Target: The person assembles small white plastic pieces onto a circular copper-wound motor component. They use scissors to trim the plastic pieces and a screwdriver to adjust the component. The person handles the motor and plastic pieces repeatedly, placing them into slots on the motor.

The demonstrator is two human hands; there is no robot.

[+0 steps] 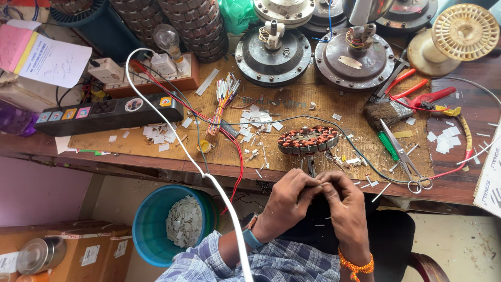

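Both hands [318, 196] pinch below copper-wound stator [308, 140].

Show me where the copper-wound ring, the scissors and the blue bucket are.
copper-wound ring [308, 139], head view, on its coiled top face.
scissors [401, 151], head view, near the pivot of the blades.
blue bucket [148, 214], head view, on its inner left wall.
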